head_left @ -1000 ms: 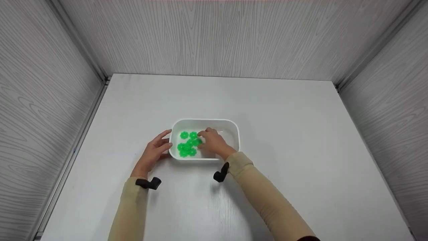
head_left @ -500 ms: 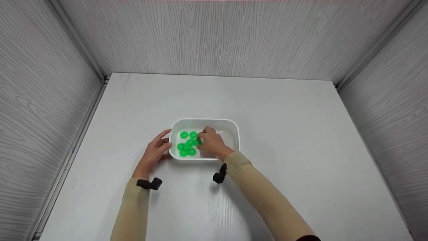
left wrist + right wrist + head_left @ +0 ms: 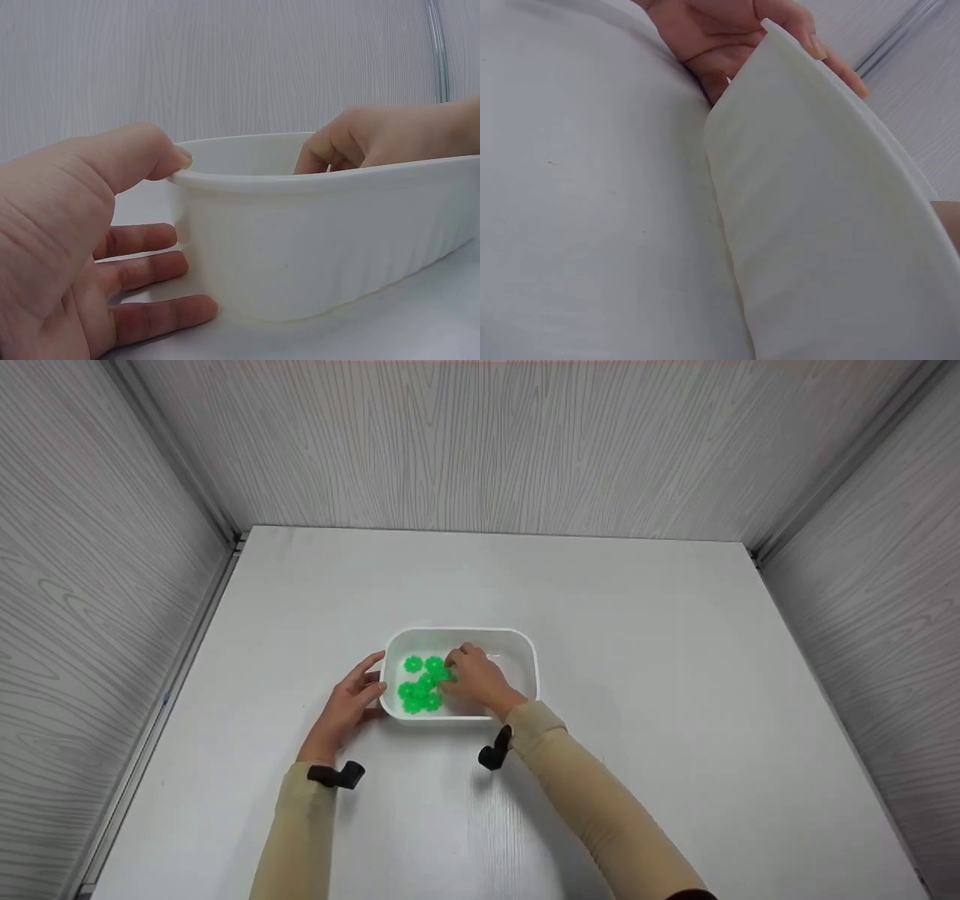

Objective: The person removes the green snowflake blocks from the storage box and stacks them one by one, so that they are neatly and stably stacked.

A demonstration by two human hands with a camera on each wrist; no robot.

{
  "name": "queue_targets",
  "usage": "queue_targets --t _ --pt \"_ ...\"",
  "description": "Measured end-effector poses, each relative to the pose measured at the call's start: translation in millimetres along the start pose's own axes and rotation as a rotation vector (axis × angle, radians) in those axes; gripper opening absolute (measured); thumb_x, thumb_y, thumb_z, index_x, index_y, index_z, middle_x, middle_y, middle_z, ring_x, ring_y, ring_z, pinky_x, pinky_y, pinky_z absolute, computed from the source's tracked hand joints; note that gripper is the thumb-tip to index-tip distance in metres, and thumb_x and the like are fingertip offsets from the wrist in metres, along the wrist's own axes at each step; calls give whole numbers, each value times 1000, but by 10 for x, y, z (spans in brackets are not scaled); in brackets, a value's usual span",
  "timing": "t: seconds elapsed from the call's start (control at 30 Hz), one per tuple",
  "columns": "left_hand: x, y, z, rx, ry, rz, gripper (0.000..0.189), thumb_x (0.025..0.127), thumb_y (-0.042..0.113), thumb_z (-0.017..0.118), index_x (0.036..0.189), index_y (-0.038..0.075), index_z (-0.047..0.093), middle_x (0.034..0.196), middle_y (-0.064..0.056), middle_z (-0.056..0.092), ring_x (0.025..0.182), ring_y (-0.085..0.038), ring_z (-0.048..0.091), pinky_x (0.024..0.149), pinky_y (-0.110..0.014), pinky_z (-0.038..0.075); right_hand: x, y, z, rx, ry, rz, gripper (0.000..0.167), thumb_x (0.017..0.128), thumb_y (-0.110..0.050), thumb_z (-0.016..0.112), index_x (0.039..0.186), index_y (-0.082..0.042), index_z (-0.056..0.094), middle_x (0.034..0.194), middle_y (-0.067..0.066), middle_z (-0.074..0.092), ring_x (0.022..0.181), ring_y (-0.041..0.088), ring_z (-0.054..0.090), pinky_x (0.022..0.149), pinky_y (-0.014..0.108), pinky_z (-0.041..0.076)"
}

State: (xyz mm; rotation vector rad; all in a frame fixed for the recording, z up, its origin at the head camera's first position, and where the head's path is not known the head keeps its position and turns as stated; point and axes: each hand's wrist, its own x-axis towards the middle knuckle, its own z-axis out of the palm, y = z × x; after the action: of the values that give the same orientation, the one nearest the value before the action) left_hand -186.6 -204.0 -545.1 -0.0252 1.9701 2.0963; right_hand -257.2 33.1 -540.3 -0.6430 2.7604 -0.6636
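A white tub (image 3: pixel 517 660) sits on the white bench (image 3: pixel 645 660), its long side towards the person. The green flower-shaped pieces (image 3: pixel 420 692) lie inside it, in the left half: some overlap in a cluster near the front left corner, while two sit towards the tub's far wall.

The left hand (image 3: pixel 345 709) is at the tub's left end. Its thumb touches the rim and the other fingers (image 3: pixel 154 271) reach loosely extended and a little spread against or just beside the outer wall, not wrapped round it.

The right hand (image 3: pixel 480 681) is inside the tub, reaching over the front rim, with its fingers bent down at the right edge of the green pieces. The tub wall hides the tips from the left wrist view and the head view is small, so I cannot tell whether they pinch a piece or only touch one.

Beige sleeves (image 3: pixel 600 802) cover both arms in front of the tub, and a grey wood-grain wall (image 3: pixel 480 442) rises behind it.
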Motion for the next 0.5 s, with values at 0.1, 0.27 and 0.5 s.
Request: queue_targets --t 0.1,0.27,0.5 --pt "2 -22 0 -23 -3 10 56 94 14 56 145 23 34 132 -20 44 115 -35 47 85 -49 47 0 -4 -29 19 11 0 37 85 -37 66 110 -10 60 106 3 49 95 17 46 82 31 44" --pt "61 -159 -25 -31 7 38 54 94 18 58 143 27 37 130 -19 45 112 -34 49 83 -46 49 -24 6 -72 34 30 -12 38 84 -37 66 109 -9 60 106 2 50 95 16 49 83 31 44" --pt "107 -260 -61 1 40 60 50 91 27 61 138 33 44 128 -14 48 110 -28 51 79 -42 51 -90 5 -167 91 67 -32 38 84 -36 66 108 -7 60 107 4 50 97 18 49 84 33 44"
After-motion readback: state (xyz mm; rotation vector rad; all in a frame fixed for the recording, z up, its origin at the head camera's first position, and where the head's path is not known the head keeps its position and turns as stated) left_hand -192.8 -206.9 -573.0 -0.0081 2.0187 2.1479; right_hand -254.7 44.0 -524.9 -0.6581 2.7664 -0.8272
